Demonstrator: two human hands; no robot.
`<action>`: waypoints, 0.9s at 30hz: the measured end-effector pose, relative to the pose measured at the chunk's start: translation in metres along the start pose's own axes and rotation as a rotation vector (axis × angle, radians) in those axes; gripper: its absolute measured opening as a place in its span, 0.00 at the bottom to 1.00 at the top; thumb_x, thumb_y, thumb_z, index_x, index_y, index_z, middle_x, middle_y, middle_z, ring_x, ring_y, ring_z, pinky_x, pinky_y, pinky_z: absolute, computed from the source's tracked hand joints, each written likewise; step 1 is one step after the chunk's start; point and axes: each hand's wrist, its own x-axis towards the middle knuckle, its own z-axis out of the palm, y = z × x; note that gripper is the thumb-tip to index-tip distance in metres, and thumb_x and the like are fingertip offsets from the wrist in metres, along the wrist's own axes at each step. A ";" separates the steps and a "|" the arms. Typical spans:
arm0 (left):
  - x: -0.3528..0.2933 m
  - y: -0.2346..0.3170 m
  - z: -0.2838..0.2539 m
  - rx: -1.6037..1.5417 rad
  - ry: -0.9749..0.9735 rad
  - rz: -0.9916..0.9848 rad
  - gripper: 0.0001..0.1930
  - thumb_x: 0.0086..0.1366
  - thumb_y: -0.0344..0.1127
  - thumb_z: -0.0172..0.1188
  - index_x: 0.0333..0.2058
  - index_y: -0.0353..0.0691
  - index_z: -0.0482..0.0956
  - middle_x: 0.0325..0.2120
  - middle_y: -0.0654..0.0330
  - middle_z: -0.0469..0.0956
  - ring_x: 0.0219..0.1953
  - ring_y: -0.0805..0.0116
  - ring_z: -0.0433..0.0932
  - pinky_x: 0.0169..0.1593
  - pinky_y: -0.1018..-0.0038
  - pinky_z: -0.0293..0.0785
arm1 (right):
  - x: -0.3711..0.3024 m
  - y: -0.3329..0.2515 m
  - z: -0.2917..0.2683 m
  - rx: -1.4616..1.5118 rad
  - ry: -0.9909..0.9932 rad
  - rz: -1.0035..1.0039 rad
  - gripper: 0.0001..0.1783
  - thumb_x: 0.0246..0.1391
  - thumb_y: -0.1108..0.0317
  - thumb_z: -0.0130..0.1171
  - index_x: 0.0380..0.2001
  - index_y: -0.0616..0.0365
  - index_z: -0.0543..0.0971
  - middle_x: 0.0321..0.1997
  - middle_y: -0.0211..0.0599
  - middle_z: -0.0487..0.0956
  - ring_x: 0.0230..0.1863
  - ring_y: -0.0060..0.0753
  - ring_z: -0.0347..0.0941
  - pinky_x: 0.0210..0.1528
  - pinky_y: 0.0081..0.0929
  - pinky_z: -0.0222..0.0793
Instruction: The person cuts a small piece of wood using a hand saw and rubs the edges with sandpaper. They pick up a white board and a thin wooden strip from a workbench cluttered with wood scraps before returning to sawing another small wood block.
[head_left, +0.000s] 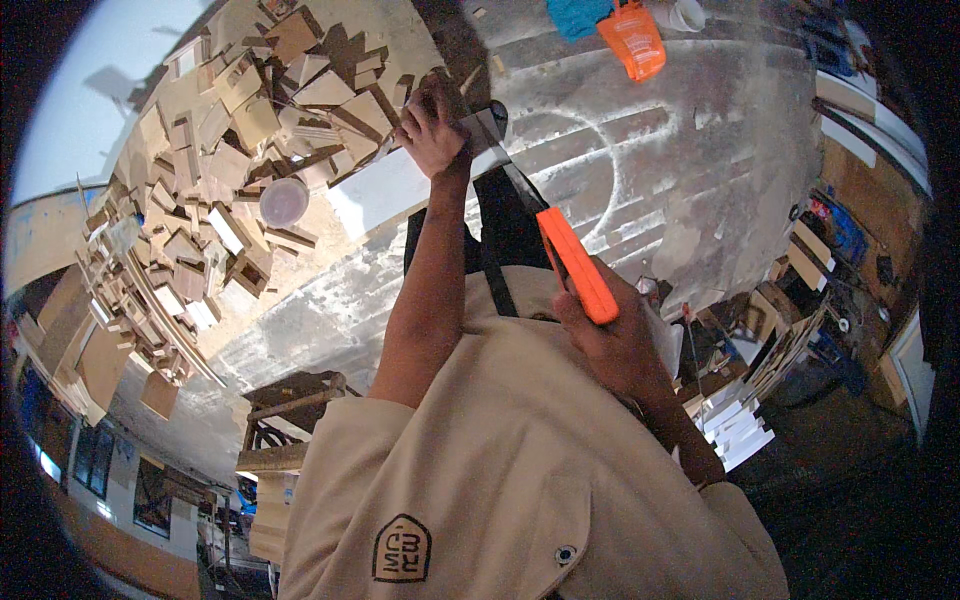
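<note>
A hand saw with an orange handle (578,262) is gripped by my right hand (608,325), close to my waist on the right. Its grey blade (520,187) slants away and to the left, its far part lying at the right end of a white board (375,190). The blade's teeth are too small to make out. My left hand (432,137) presses on that board with bent fingers, left of the blade. Its fingertips, in shadow, bend over the far side. The board sticks out past the edge of a worktable strewn with offcuts (255,115).
Among the many wood pieces stands a round translucent tub (284,202). On the floor at the far right lie an orange bag (632,40), a blue cloth or bag (578,17) and a white bucket (686,14). White strips (738,432) are stacked at the right.
</note>
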 end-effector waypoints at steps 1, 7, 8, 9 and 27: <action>-0.001 -0.001 0.002 0.005 0.027 0.001 0.28 0.59 0.41 0.57 0.61 0.58 0.70 0.55 0.56 0.67 0.54 0.51 0.67 0.55 0.49 0.62 | -0.002 0.000 0.000 -0.040 0.019 -0.049 0.14 0.63 0.62 0.59 0.44 0.61 0.73 0.27 0.25 0.69 0.27 0.19 0.65 0.31 0.24 0.64; 0.004 0.004 -0.006 -0.039 0.094 0.014 0.27 0.61 0.42 0.56 0.61 0.58 0.70 0.53 0.59 0.69 0.53 0.52 0.68 0.53 0.51 0.63 | -0.005 0.001 -0.002 0.053 -0.002 0.186 0.19 0.59 0.64 0.61 0.49 0.63 0.73 0.37 0.47 0.79 0.39 0.40 0.78 0.44 0.35 0.73; 0.004 0.003 -0.004 -0.037 0.082 0.012 0.27 0.61 0.43 0.56 0.61 0.58 0.70 0.53 0.59 0.69 0.53 0.52 0.69 0.53 0.51 0.63 | -0.003 -0.004 -0.001 0.059 -0.020 0.133 0.17 0.60 0.64 0.60 0.47 0.63 0.73 0.34 0.41 0.76 0.37 0.35 0.74 0.42 0.32 0.70; 0.004 0.003 -0.002 -0.035 0.070 0.010 0.27 0.62 0.43 0.56 0.61 0.58 0.70 0.53 0.59 0.69 0.53 0.52 0.69 0.53 0.51 0.63 | -0.001 -0.013 0.000 0.064 -0.037 0.080 0.15 0.61 0.64 0.59 0.45 0.63 0.73 0.32 0.36 0.74 0.36 0.30 0.70 0.41 0.28 0.68; 0.006 0.005 -0.005 -0.075 0.084 -0.004 0.26 0.60 0.40 0.56 0.59 0.57 0.72 0.55 0.58 0.69 0.54 0.51 0.68 0.54 0.50 0.62 | -0.013 0.006 -0.004 0.030 0.007 0.015 0.19 0.61 0.63 0.60 0.50 0.63 0.74 0.32 0.33 0.75 0.36 0.25 0.70 0.43 0.29 0.68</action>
